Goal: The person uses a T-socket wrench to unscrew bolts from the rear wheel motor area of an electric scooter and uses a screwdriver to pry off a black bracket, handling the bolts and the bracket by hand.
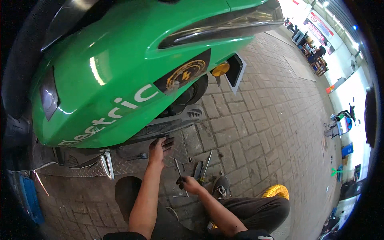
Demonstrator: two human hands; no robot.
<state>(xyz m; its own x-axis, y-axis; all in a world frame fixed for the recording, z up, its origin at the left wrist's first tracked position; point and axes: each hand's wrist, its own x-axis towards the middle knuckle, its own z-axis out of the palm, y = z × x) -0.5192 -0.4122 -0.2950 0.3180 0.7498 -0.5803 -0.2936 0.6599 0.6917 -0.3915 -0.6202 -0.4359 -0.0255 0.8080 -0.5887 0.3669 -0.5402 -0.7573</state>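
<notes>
A green scooter (100, 48) with a dark badge and white lettering fills the upper left. My left hand (160, 148) is raised by its lower edge, fingers apart and holding nothing visible, near a dark step plate (164, 128). My right hand (187, 184) is closed on a slim metal tool (178, 168), held over the paving; its tip type is unclear. Just right of that hand, another long tool (207, 164) and a dark tool (198, 170) lie on the ground. A silver folded footrest (107, 163) is below the bodywork.
A ridged metal plate (84, 172) lies under the scooter on brick paving (256, 132). My shoe (221, 185) and a yellow coiled hose (276, 191) are at lower right. A blue object (30, 200) is far left. A parked scooter (340, 124) and a distant person (320, 53) are along the right.
</notes>
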